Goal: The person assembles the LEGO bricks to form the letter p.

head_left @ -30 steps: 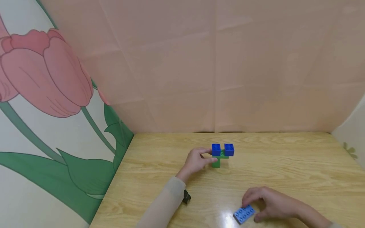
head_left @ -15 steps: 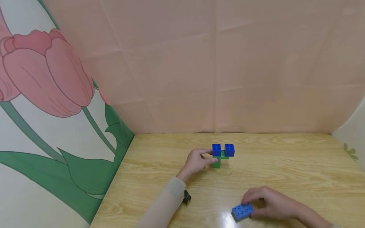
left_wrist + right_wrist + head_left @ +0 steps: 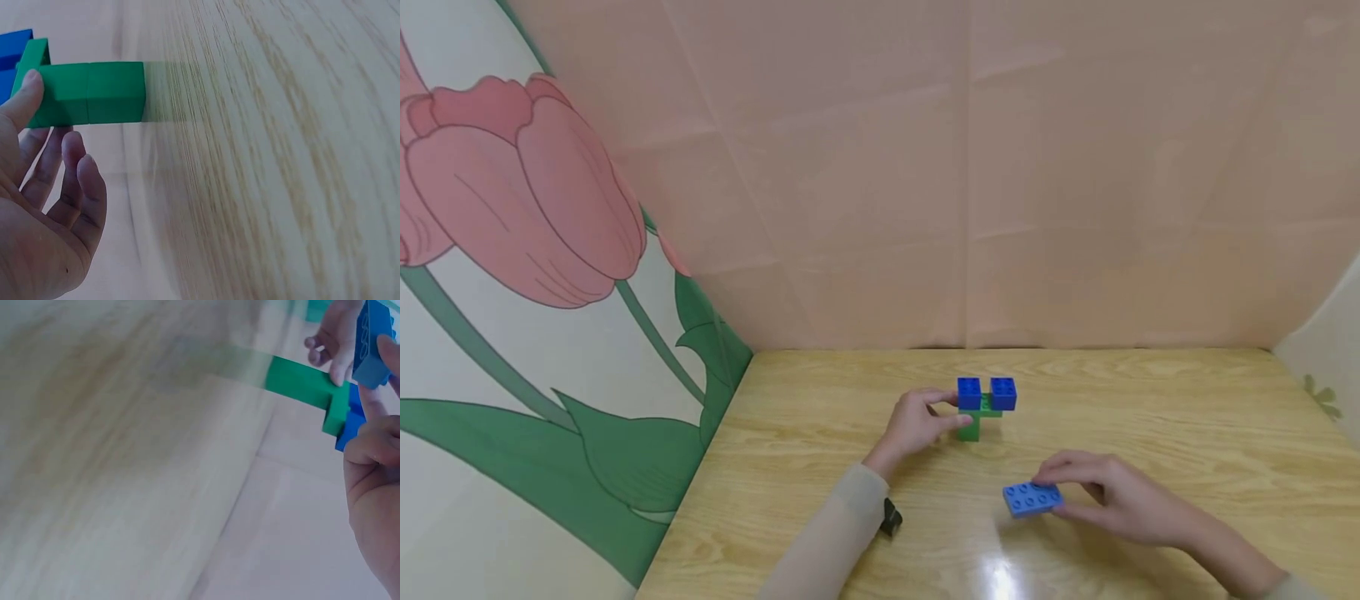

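On the table stands a small structure of green toy building bricks (image 3: 969, 428), with two dark blue bricks (image 3: 1003, 394) side by side on top and a gap between them. My left hand (image 3: 917, 423) grips its left side; in the left wrist view the thumb lies on the green bricks (image 3: 94, 94) near the blue ones. Nearer to me, my right hand (image 3: 1123, 500) pinches a lighter blue brick (image 3: 1032, 498) with studs by its right end, raised off the tabletop. The right wrist view shows this blue brick (image 3: 373, 347) between thumb and fingers.
A small black object (image 3: 891, 518) shows beside the left sleeve (image 3: 835, 533), partly hidden by it. The wooden table (image 3: 1150, 400) ends at a pinkish sheet (image 3: 865, 183) at the back. A tulip-patterned panel (image 3: 512, 208) borders the left side.
My right hand has taken hold of the lighter blue brick, lifted it off the table and moved it forward, slightly left. The left hand and the brick structure have stayed in place.
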The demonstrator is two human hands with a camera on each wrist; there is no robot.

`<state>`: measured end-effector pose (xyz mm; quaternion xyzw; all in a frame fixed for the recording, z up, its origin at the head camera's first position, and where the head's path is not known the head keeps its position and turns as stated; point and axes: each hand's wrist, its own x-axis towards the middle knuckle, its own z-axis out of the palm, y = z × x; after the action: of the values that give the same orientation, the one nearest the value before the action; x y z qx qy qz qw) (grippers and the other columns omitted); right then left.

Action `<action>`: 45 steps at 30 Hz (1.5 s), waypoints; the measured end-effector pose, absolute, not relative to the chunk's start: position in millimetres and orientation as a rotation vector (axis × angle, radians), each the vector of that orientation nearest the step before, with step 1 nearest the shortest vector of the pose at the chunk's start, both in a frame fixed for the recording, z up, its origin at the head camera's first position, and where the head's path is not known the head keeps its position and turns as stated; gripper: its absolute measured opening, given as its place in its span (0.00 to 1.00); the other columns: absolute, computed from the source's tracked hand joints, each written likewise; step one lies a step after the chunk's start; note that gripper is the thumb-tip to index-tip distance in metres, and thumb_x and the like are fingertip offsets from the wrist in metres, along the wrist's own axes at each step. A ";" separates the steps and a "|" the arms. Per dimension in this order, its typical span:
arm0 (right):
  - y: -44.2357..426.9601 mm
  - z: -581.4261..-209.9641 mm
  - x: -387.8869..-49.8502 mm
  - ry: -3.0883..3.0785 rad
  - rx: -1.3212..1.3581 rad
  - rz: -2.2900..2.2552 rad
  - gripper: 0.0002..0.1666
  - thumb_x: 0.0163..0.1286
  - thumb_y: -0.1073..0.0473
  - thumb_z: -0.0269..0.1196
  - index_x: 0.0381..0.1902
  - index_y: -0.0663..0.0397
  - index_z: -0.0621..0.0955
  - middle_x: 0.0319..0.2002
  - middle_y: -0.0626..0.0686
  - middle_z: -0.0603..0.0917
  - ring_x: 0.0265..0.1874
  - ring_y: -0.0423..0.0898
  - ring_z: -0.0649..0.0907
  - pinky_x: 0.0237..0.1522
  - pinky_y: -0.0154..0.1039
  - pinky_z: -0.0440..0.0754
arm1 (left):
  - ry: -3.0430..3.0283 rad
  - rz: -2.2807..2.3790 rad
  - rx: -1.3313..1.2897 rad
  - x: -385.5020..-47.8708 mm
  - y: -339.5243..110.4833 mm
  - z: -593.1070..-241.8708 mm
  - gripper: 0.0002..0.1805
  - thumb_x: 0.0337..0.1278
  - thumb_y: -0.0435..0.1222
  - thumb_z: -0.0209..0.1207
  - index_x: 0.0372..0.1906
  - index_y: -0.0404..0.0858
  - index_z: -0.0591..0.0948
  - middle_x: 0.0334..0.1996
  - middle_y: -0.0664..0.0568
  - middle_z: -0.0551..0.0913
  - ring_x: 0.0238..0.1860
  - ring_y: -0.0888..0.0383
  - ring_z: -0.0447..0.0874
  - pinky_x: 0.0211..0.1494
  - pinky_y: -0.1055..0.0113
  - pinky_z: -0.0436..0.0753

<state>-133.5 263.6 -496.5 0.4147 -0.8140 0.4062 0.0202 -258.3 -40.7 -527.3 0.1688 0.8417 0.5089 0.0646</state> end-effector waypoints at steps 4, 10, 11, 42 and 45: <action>260.2 -488.9 -141.2 -2.491 1.241 1.203 0.24 0.66 0.64 0.74 0.60 0.45 0.85 0.54 0.47 0.84 0.33 0.32 0.79 0.26 0.28 0.78 | 2.539 1.538 0.495 -259.6 -39.9 -526.3 0.23 0.55 0.54 0.75 0.56 0.55 0.89 0.49 0.70 0.84 0.34 0.60 0.85 0.31 0.61 0.87; 253.6 -476.9 -151.8 -2.425 1.203 1.094 0.28 0.61 0.67 0.77 0.58 0.45 0.86 0.52 0.45 0.85 0.22 0.27 0.66 0.20 0.24 0.69 | 2.543 1.537 0.482 -261.4 -38.9 -527.0 0.24 0.54 0.54 0.75 0.56 0.55 0.89 0.49 0.71 0.84 0.35 0.61 0.85 0.32 0.61 0.87; 252.7 -475.0 -153.4 -2.414 1.199 1.082 0.28 0.60 0.68 0.77 0.58 0.45 0.86 0.52 0.45 0.85 0.22 0.27 0.65 0.20 0.24 0.68 | 2.547 1.533 0.482 -261.7 -38.6 -527.3 0.24 0.54 0.54 0.75 0.56 0.55 0.89 0.49 0.71 0.84 0.36 0.61 0.85 0.32 0.62 0.87; 238.6 -457.1 -208.4 -2.383 0.895 0.998 0.26 0.61 0.67 0.77 0.57 0.50 0.87 0.55 0.54 0.86 0.18 0.33 0.65 0.18 0.29 0.65 | 2.562 1.562 0.524 -267.6 -34.9 -530.4 0.19 0.55 0.53 0.75 0.53 0.57 0.90 0.47 0.70 0.85 0.35 0.60 0.84 0.30 0.62 0.86; 235.8 -458.2 -214.2 -2.357 0.899 0.993 0.26 0.60 0.67 0.77 0.57 0.50 0.87 0.53 0.53 0.86 0.18 0.33 0.64 0.17 0.29 0.64 | 2.570 1.558 0.547 -268.3 -34.9 -530.7 0.18 0.55 0.53 0.75 0.51 0.58 0.90 0.47 0.71 0.85 0.35 0.61 0.84 0.30 0.63 0.86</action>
<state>-214.2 235.8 -458.2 0.3238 -0.8493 0.3579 0.2137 -268.3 -34.9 -530.7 0.1790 0.8405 0.5096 0.0432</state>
